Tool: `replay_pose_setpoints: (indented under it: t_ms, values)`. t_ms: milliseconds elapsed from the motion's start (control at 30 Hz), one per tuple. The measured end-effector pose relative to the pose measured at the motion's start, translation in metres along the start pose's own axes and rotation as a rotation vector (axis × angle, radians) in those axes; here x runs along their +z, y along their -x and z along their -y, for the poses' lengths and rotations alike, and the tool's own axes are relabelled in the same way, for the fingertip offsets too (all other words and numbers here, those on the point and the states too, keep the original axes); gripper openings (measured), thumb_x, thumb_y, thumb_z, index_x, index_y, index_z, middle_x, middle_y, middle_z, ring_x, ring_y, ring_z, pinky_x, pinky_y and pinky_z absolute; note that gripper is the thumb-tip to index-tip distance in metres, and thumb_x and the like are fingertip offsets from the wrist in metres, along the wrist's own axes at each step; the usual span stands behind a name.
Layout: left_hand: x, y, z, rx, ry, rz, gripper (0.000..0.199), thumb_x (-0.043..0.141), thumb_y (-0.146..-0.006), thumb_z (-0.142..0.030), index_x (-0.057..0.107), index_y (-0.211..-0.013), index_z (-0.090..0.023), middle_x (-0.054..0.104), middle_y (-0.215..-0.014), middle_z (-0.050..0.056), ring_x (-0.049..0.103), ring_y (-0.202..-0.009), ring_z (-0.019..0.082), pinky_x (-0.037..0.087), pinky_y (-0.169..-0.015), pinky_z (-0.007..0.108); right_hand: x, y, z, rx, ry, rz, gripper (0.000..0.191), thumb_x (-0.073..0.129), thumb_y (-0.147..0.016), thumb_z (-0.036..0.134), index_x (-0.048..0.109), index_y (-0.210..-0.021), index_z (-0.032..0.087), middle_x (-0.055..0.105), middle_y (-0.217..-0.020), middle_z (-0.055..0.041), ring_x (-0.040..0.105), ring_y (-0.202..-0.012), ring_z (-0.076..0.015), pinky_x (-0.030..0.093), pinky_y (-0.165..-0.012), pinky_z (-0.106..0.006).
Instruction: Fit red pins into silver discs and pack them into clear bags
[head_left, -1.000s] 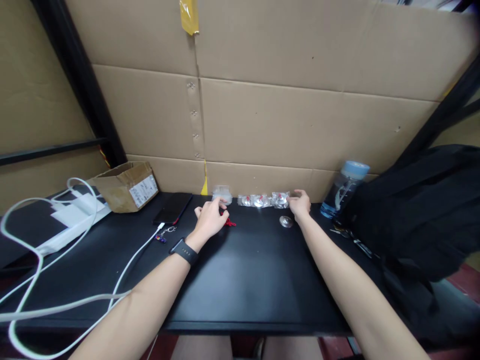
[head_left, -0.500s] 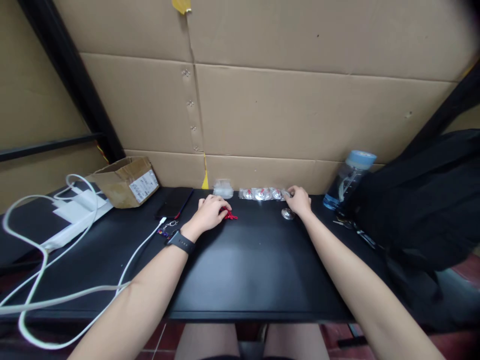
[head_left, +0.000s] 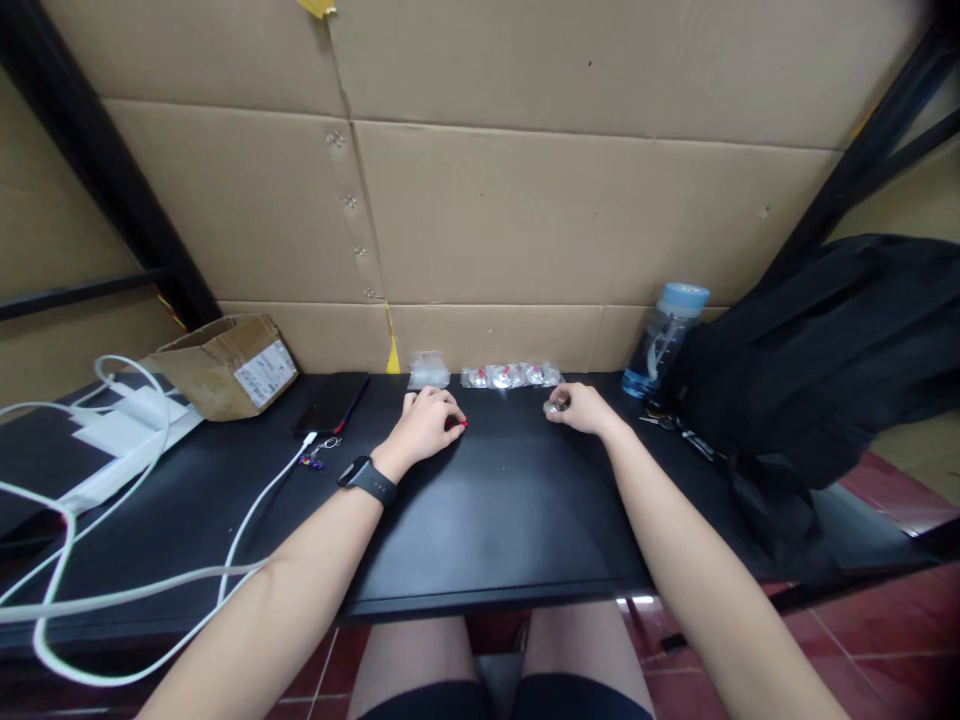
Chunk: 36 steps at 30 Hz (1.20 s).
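Observation:
My left hand (head_left: 426, 428), with a dark watch on the wrist, is closed around a small red cord (head_left: 463, 423) near the middle of the black table (head_left: 502, 530); most of the cord is hidden by the fingers. My right hand (head_left: 583, 409) pinches a small round silvery item (head_left: 553, 408) at its edge, low over the tabletop. Behind the hands, a row of clear packets (head_left: 506, 376) with round silvery pieces and red bits lies along the cardboard wall. A stack of clear plastic bags (head_left: 429, 371) sits just behind my left hand.
On the left are an open cardboard box (head_left: 244, 367), a dark phone (head_left: 330, 404), a keychain (head_left: 312, 461), and white cables with a power strip (head_left: 124, 455). A blue-lidded bottle (head_left: 664, 340) and a black backpack (head_left: 810, 370) stand on the right.
My right hand has left the end of the packet row and taken hold of the round silvery item. More of the red cord is now covered by my left hand. The camera view has shifted right.

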<state>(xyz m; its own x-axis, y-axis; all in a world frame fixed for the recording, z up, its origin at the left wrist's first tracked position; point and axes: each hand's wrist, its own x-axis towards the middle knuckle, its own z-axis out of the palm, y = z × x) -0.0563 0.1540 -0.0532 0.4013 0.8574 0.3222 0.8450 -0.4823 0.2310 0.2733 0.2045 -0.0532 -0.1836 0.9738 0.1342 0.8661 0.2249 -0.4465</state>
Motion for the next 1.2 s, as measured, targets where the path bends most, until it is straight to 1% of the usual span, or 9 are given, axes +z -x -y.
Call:
replay_pose_setpoints:
  t_ms: [200, 400, 500, 633, 767, 867, 967, 1100, 1200]
  values:
    - [-0.001, 0.0, -0.001, -0.008, 0.008, 0.013, 0.017, 0.059, -0.085, -0.02, 0.075, -0.083, -0.027, 0.073, -0.103, 0.005, 0.054, -0.114, 0.029, 0.031, -0.097, 0.046, -0.003, 0.002, -0.008, 0.001, -0.064, -0.072, 0.034, 0.085, -0.069, 0.034, 0.074, -0.1, 0.025, 0.077, -0.1, -0.0034, 0.071, -0.088, -0.0216, 0.05, -0.077, -0.029]
    - [-0.002, 0.002, 0.005, 0.04, 0.009, 0.04, 0.019, 0.066, -0.087, -0.03, 0.075, -0.103, -0.031, 0.068, -0.12, 0.004, 0.051, -0.12, 0.029, 0.032, -0.096, 0.043, -0.008, 0.005, -0.002, -0.042, -0.137, -0.102, 0.035, 0.084, -0.069, 0.035, 0.075, -0.101, 0.025, 0.078, -0.099, -0.0034, 0.069, -0.079, -0.0198, 0.05, -0.072, -0.029]
    - [0.001, 0.001, 0.007, 0.059, -0.015, 0.055, 0.016, 0.06, -0.094, -0.033, 0.076, -0.096, -0.03, 0.069, -0.117, 0.004, 0.051, -0.118, 0.028, 0.032, -0.093, 0.042, -0.008, 0.009, 0.005, -0.078, -0.148, -0.109, 0.035, 0.084, -0.069, 0.034, 0.074, -0.102, 0.024, 0.077, -0.099, -0.0031, 0.068, -0.076, -0.0184, 0.051, -0.073, -0.03]
    - [0.0, 0.0, 0.005, 0.035, -0.049, -0.009, 0.015, 0.06, -0.095, -0.028, 0.072, -0.088, -0.026, 0.069, -0.115, 0.004, 0.052, -0.116, 0.027, 0.031, -0.091, 0.04, -0.006, 0.014, 0.015, -0.124, -0.203, -0.115, 0.035, 0.084, -0.07, 0.031, 0.073, -0.102, 0.024, 0.077, -0.1, -0.0027, 0.067, -0.074, -0.0173, 0.052, -0.073, -0.03]
    - [-0.008, 0.0, 0.002, -0.03, 0.01, -0.103, 0.012, 0.054, -0.1, -0.027, 0.066, -0.096, -0.025, 0.072, -0.109, 0.003, 0.059, -0.111, 0.023, 0.031, -0.09, 0.038, -0.003, 0.019, 0.026, -0.232, -0.363, -0.099, 0.036, 0.082, -0.072, 0.03, 0.071, -0.105, 0.023, 0.076, -0.104, -0.0047, 0.069, -0.075, -0.017, 0.056, -0.074, -0.031]
    - [-0.014, 0.001, -0.006, -0.048, 0.103, -0.14, 0.012, 0.054, -0.101, -0.031, 0.065, -0.104, -0.026, 0.073, -0.109, 0.001, 0.063, -0.107, 0.022, 0.031, -0.09, 0.036, 0.002, 0.024, 0.04, -0.3, -0.506, -0.093, 0.041, 0.08, -0.074, 0.031, 0.068, -0.112, 0.023, 0.074, -0.111, -0.0074, 0.07, -0.081, -0.0181, 0.058, -0.072, -0.031]
    - [-0.017, 0.003, -0.02, -0.042, 0.162, -0.184, 0.016, 0.056, -0.1, -0.034, 0.067, -0.111, -0.029, 0.074, -0.115, 0.002, 0.062, -0.113, 0.023, 0.03, -0.094, 0.038, 0.01, 0.03, 0.057, -0.351, -0.621, -0.085, 0.043, 0.079, -0.076, 0.031, 0.066, -0.116, 0.024, 0.072, -0.116, -0.0086, 0.071, -0.09, -0.0198, 0.059, -0.072, -0.032]
    - [-0.018, 0.003, -0.042, -0.042, 0.182, -0.236, 0.021, 0.054, -0.102, -0.035, 0.073, -0.107, -0.029, 0.074, -0.119, 0.004, 0.06, -0.118, 0.025, 0.029, -0.099, 0.041, 0.021, 0.038, 0.08, -0.436, -0.73, -0.1, 0.044, 0.079, -0.078, 0.03, 0.065, -0.119, 0.025, 0.071, -0.12, -0.0083, 0.071, -0.099, -0.0214, 0.061, -0.078, -0.034]
    - [-0.017, 0.002, -0.05, -0.052, 0.231, -0.281, 0.019, 0.054, -0.101, -0.033, 0.072, -0.103, -0.026, 0.074, -0.116, 0.005, 0.061, -0.117, 0.025, 0.033, -0.1, 0.041, 0.026, 0.043, 0.092, -0.48, -0.76, -0.134, 0.045, 0.079, -0.08, 0.03, 0.063, -0.121, 0.025, 0.069, -0.123, -0.008, 0.07, -0.105, -0.022, 0.061, -0.083, -0.035]
